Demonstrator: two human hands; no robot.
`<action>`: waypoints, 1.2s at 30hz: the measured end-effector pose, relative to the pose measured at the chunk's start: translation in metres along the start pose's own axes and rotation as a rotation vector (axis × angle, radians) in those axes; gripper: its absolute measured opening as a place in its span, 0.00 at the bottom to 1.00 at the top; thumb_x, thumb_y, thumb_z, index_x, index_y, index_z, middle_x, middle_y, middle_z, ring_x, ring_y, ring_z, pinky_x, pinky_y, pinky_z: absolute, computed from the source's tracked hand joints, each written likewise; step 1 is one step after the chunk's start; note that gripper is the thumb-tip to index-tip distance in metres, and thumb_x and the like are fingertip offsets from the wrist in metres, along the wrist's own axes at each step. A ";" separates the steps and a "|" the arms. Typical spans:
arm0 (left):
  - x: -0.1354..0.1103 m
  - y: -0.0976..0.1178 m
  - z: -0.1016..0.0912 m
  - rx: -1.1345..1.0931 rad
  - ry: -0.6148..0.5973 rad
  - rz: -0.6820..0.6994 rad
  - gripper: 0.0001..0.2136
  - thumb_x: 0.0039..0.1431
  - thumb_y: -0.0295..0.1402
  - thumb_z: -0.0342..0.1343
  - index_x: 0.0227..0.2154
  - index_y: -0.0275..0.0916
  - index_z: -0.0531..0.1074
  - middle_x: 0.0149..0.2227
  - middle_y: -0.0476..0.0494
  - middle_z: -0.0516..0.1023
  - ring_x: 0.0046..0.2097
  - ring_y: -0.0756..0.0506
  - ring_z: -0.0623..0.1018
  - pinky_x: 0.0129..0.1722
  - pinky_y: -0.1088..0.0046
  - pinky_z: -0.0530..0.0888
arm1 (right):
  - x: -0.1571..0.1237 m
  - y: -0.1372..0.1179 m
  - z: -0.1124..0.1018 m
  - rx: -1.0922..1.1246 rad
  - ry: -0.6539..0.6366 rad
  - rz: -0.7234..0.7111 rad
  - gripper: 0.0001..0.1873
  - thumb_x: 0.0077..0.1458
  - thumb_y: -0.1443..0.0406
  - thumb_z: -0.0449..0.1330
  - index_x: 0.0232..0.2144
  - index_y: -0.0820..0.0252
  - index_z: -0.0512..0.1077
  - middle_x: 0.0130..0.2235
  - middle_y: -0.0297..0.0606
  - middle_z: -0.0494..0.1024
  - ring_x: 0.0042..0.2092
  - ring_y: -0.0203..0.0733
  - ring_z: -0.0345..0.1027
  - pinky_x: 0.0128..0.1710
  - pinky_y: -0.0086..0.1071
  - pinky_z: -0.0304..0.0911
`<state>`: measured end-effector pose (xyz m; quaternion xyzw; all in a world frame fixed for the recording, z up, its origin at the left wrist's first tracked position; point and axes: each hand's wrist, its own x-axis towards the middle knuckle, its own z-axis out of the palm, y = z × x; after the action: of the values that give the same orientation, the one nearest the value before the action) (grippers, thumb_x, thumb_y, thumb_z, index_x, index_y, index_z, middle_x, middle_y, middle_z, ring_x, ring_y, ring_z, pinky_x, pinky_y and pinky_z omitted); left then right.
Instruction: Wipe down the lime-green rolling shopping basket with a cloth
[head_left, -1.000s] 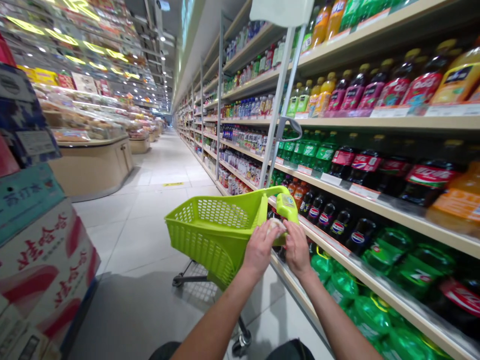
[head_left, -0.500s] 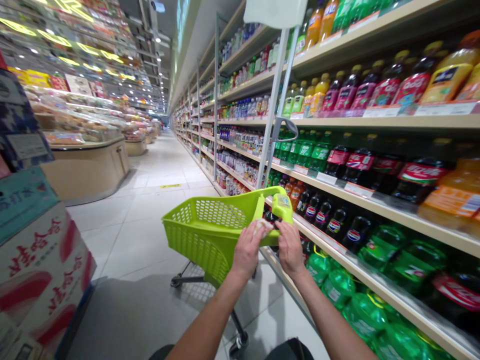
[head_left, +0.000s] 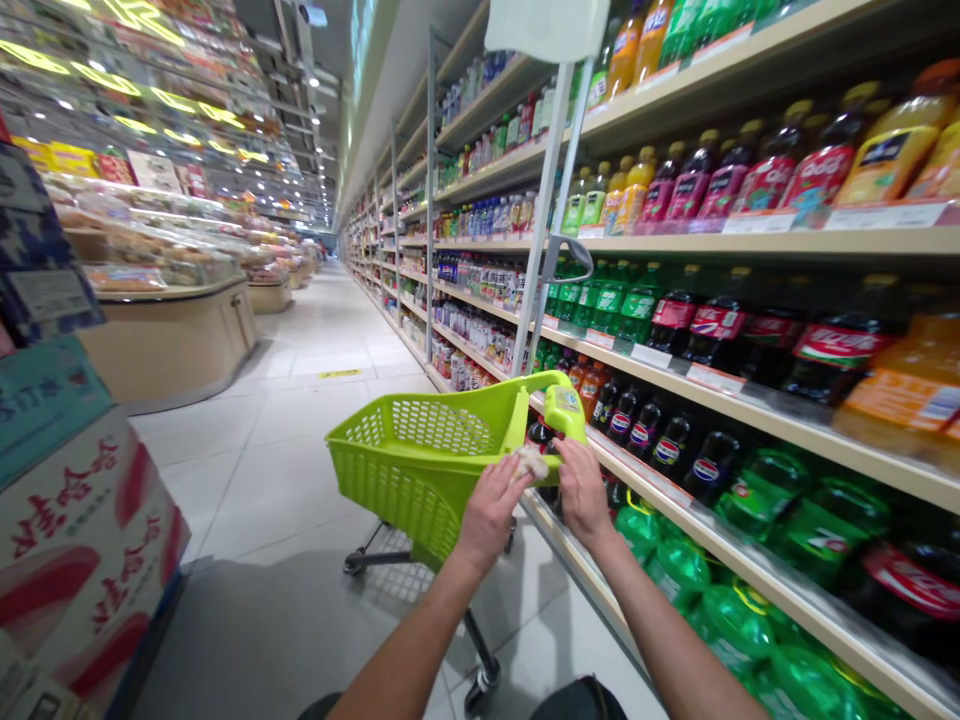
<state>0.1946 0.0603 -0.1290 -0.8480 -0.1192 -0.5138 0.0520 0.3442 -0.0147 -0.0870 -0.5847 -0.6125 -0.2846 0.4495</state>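
Wad (head_left: 531, 462) lies at the near bar of the cart's handle (head_left: 541, 379), pinched at the fingertips of the left hand (head_left: 489, 512). It is just left of the right hand (head_left: 583, 492), which touches its other side, and it sits above and ahead of both palms. It is small, off-white and crumpled, with a ragged outline; what it is made of cannot be told. The left hand is curled, fingers closed on the wad. The right hand is curled at the handle too, but whether it grips the bar or the wad cannot be told. The cart (head_left: 409, 470) is lime-green plastic with a perforated basket. It stands on the tiled floor (head_left: 300, 440) just beside the shelves (head_left: 750, 400) of bottles (head_left: 675, 445).
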 end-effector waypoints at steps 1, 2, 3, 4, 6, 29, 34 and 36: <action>-0.015 -0.005 -0.001 0.011 -0.015 0.008 0.18 0.57 0.23 0.40 0.48 0.40 0.65 0.53 0.40 0.67 0.58 0.47 0.61 0.54 0.62 0.64 | 0.001 0.000 -0.001 0.000 -0.003 0.007 0.20 0.58 0.64 0.42 0.48 0.62 0.66 0.46 0.44 0.71 0.51 0.44 0.60 0.52 0.48 0.54; -0.031 -0.011 -0.003 0.024 -0.039 0.012 0.17 0.57 0.23 0.41 0.47 0.40 0.66 0.52 0.40 0.68 0.57 0.47 0.62 0.54 0.63 0.65 | 0.001 0.000 -0.001 -0.003 -0.005 0.016 0.20 0.58 0.64 0.42 0.48 0.62 0.66 0.46 0.43 0.71 0.51 0.44 0.60 0.52 0.48 0.54; -0.047 -0.017 -0.004 0.043 -0.057 -0.007 0.16 0.58 0.24 0.41 0.46 0.40 0.67 0.51 0.40 0.69 0.56 0.47 0.63 0.53 0.64 0.66 | 0.002 0.001 -0.001 -0.008 -0.004 0.026 0.20 0.58 0.64 0.41 0.47 0.62 0.66 0.46 0.44 0.71 0.51 0.44 0.60 0.53 0.48 0.54; -0.060 -0.021 -0.006 0.061 -0.057 -0.016 0.16 0.58 0.24 0.40 0.45 0.40 0.68 0.49 0.40 0.71 0.55 0.47 0.65 0.51 0.65 0.68 | 0.002 0.001 -0.001 -0.012 0.000 0.035 0.20 0.58 0.64 0.41 0.47 0.62 0.66 0.46 0.44 0.71 0.51 0.44 0.60 0.53 0.49 0.53; -0.072 -0.025 -0.011 0.085 -0.046 -0.036 0.16 0.58 0.23 0.40 0.44 0.39 0.68 0.47 0.40 0.73 0.53 0.48 0.68 0.49 0.68 0.70 | 0.002 0.001 0.000 -0.017 0.005 0.047 0.20 0.58 0.64 0.41 0.47 0.62 0.66 0.46 0.43 0.71 0.51 0.44 0.60 0.53 0.49 0.53; -0.043 -0.023 -0.005 0.081 -0.080 0.044 0.14 0.59 0.26 0.42 0.45 0.40 0.67 0.51 0.42 0.70 0.57 0.48 0.63 0.52 0.64 0.66 | 0.001 0.006 -0.001 -0.023 -0.023 0.012 0.20 0.57 0.64 0.42 0.49 0.60 0.64 0.47 0.43 0.70 0.51 0.44 0.59 0.53 0.50 0.53; -0.077 -0.016 -0.005 0.083 -0.166 0.030 0.15 0.59 0.25 0.41 0.45 0.40 0.68 0.49 0.42 0.71 0.55 0.49 0.65 0.50 0.68 0.68 | 0.002 0.006 -0.003 -0.014 -0.043 0.010 0.20 0.57 0.64 0.43 0.49 0.59 0.64 0.47 0.42 0.70 0.52 0.44 0.60 0.53 0.48 0.54; -0.052 -0.012 -0.013 0.056 -0.081 0.036 0.15 0.59 0.25 0.41 0.45 0.39 0.68 0.50 0.41 0.70 0.57 0.47 0.63 0.52 0.66 0.66 | 0.002 0.006 -0.002 -0.021 -0.037 0.017 0.20 0.57 0.64 0.43 0.49 0.59 0.64 0.47 0.42 0.70 0.51 0.44 0.60 0.53 0.49 0.53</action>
<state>0.1568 0.0617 -0.1696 -0.8684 -0.1203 -0.4742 0.0801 0.3509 -0.0146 -0.0857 -0.5996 -0.6127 -0.2765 0.4343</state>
